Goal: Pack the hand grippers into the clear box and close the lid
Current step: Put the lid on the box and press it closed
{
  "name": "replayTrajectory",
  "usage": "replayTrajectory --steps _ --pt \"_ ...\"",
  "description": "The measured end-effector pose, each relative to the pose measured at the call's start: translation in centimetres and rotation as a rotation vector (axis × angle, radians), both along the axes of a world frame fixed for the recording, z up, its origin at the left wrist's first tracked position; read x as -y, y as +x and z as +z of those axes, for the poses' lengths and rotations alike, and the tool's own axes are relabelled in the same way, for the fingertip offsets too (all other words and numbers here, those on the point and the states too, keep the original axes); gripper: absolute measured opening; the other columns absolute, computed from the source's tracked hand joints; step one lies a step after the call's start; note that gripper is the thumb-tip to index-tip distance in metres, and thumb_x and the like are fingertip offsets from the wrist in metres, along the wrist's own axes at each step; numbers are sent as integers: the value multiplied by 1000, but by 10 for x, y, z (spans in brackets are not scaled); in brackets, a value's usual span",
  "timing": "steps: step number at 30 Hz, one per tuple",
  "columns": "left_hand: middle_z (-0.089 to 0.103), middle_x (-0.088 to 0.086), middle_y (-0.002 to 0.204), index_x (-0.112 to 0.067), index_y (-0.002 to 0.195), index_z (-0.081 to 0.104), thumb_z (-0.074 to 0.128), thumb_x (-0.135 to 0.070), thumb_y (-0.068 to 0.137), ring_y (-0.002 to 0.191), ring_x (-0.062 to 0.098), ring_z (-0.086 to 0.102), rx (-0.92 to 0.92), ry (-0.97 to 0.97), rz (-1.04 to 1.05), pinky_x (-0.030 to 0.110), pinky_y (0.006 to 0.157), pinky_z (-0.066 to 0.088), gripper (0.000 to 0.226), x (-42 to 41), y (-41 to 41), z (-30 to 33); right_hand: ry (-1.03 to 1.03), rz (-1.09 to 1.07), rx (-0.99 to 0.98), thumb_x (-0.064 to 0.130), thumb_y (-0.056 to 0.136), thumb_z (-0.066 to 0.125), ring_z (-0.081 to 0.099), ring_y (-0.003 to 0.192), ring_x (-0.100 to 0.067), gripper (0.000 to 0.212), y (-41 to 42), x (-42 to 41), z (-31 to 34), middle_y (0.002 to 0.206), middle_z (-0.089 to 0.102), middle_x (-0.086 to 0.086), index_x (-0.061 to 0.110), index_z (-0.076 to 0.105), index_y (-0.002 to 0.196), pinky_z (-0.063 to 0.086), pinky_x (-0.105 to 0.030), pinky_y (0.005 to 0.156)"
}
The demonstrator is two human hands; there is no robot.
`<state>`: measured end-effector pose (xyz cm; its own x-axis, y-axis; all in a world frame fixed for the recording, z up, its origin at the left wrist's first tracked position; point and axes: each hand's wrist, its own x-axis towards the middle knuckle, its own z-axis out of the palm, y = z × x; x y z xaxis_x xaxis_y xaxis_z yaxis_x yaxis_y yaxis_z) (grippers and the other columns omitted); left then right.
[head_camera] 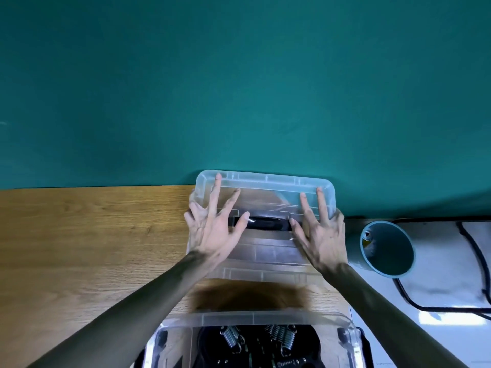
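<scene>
The clear lid [265, 251], with a black handle [263, 223] at its centre, hangs tilted above the wooden table [79, 248] and casts a shadow below. My left hand [212, 229] and my right hand [321, 235] hold it by its short ends. Thumbs and first fingers lie spread on top, while the outer fingers hook round the side edges. The clear box [252, 318] stands open at the bottom of the view, nearer to me than the lid. Inside lie several black hand grippers [255, 346] with steel springs.
A teal wall [239, 88] rises right behind the table. To the right, a teal cup [390, 251] lies tilted on a white surface [451, 261] with a black cable [478, 264] looping across it.
</scene>
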<state>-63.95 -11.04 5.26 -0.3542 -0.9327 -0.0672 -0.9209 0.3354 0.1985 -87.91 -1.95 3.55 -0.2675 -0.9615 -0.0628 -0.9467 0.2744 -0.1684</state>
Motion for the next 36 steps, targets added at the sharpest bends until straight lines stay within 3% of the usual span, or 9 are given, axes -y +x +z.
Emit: replayTrajectory --steps 7,18,25,36 --pt "-18 -11 169 -49 156 27 20 -74 95 140 48 19 -14 -60 49 53 94 42 67 -2 12 44 -84 5 0 62 98 28 48 99 -44 67 11 10 49 168 17 -10 28 36 155 45 -52 87" --pt "-15 -12 170 -51 154 31 20 -73 97 141 44 19 -70 -110 113 51 96 37 62 -13 24 108 -86 -9 -17 67 98 20 45 109 -43 70 27 -2 111 170 0 -3 34 19 160 45 -51 94" --pt "-11 -14 170 -53 151 37 22 -72 96 140 42 18 -100 -98 180 47 93 33 60 -68 45 128 -102 -13 13 67 98 24 45 105 -41 67 52 -51 127 170 7 -2 35 28 157 45 -51 92" --pt "-12 -16 170 -53 149 42 22 -72 96 136 43 23 -102 -27 195 48 93 35 60 -192 89 106 -64 -49 38 67 97 26 44 100 -39 64 100 -171 114 169 10 3 39 33 155 43 -49 97"
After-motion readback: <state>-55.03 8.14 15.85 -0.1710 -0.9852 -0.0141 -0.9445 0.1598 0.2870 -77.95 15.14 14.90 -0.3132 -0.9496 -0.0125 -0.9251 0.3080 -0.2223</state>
